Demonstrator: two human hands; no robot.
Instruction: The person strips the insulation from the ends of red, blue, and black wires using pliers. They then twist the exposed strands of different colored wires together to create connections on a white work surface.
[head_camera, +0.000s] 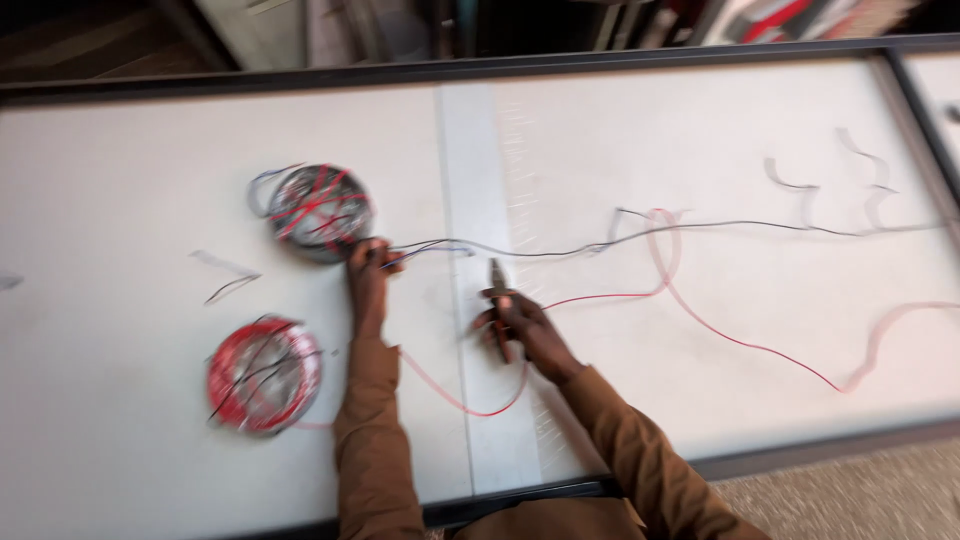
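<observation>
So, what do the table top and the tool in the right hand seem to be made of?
Table top: likely painted or laminated board, smooth matt white, in a dark frame. Tool in the right hand: probably metal jaws, dark and slim; blur hides the handles.

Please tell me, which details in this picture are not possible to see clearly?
- Head view, motion blur: how many strands the left hand pinches beside the grey wire coil.
- Head view: the right hand covers the handles of the pliers; whether the tip is open is blurred.
- Head view: the red wire smears near the right edge; its end is lost.
- Head view: the red wire coil shows no loose end.
</observation>
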